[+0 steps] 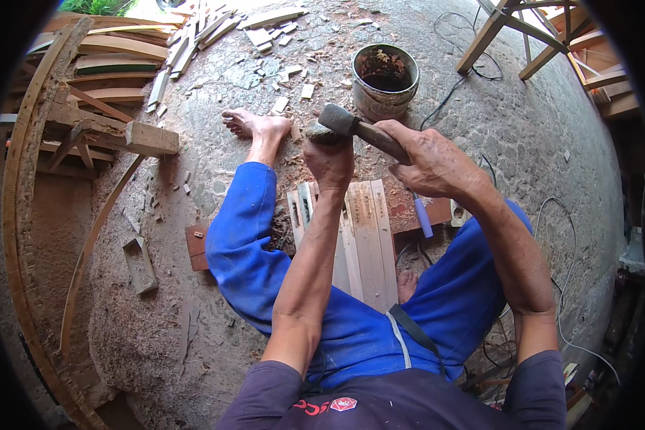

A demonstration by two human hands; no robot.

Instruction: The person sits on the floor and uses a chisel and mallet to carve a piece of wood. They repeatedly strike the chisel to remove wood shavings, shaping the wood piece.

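Note:
My right hand [434, 163] is closed round the wooden handle of a hammer-like tool [337, 119] with a dark, blocky head. My left hand [328, 162] is closed on a greyish object just beneath that head, too hidden to name. Several pale wooden strips [365, 229] lie between my legs, below both hands. A tool with a blue-purple handle [422, 215] lies to their right, by a reddish board [408, 222]. My bare left foot [263, 127] is stretched out on the gritty floor [165, 301].
A stained bucket [380, 104] stands ahead, near scattered offcuts [265, 36]. Curved wooden frames [86, 57] and a jutting beam [150, 140] fill the left side. A wooden stand [509, 29] is at back right. Cables [566, 229] trail across the floor. A small tray [140, 265] lies at left.

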